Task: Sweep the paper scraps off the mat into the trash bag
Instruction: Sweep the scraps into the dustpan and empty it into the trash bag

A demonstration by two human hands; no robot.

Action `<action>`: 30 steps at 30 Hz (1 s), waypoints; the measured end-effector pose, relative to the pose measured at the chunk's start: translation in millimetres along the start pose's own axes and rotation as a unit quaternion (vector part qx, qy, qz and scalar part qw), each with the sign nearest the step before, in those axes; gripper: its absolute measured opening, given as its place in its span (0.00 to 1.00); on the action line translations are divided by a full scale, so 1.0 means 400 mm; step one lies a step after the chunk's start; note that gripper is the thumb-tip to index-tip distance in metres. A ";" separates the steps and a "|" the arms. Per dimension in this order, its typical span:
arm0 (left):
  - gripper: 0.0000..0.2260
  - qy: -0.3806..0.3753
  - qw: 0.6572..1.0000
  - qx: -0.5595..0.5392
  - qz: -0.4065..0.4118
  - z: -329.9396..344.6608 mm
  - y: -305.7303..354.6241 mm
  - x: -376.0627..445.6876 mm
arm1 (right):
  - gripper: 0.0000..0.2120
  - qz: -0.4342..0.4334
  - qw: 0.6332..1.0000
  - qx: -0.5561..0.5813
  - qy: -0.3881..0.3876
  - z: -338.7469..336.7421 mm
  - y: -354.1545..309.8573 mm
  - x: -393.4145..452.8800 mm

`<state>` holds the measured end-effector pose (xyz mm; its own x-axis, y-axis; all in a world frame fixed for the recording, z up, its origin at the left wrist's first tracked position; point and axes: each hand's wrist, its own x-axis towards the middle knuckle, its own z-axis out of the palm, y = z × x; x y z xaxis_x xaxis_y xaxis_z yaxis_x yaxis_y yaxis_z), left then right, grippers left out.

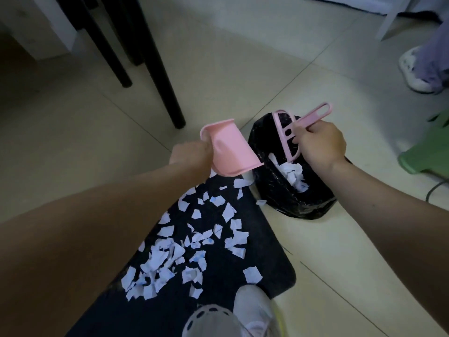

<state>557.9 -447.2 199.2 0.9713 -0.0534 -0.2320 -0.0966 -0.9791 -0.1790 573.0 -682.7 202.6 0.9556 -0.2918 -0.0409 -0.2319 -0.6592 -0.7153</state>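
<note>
Left hand (188,154) is gripping the pink plastic dustpan (229,149), right hand (320,144) is clutching the brush (288,135) over the crinkly black trash bag (279,190); torn paper scraps (184,249) are lying at 6 o'clock on the dark mat (272,259).

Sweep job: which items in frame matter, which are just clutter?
Job:
- paper scraps on the mat
- trash bag, some scraps inside
- pink dustpan, held by left hand
- pink brush, held by right hand

Clutter:
- black table legs
- green stool
- bystander's shoe

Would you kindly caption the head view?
Left hand tips pink dustpan and right hand holds brush over trash bag.
</note>
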 end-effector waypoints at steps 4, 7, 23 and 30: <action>0.32 0.013 1.000 0.021 0.014 0.023 -0.130 -0.055 | 0.20 -0.055 0.997 0.005 -0.055 0.078 -0.099 -0.047; 0.32 0.004 1.000 0.008 -0.009 0.045 -0.243 -0.100 | 0.15 -0.083 0.991 -0.015 -0.105 0.156 -0.176 -0.093; 0.26 -0.083 0.982 -0.099 -0.135 0.509 -0.725 -0.460 | 0.13 -0.214 0.873 -0.263 -0.352 0.610 -0.399 -0.339; 0.19 -0.121 0.950 -0.171 -0.233 0.664 -0.771 -0.540 | 0.32 -0.272 0.864 -0.293 -0.304 0.797 -0.455 -0.392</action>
<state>320.2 -81.7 50.5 0.8091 0.4068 -0.4240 0.4470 -0.8945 -0.0052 523.5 -296.1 116.6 0.8291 0.4738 -0.2969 0.4011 -0.8739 -0.2746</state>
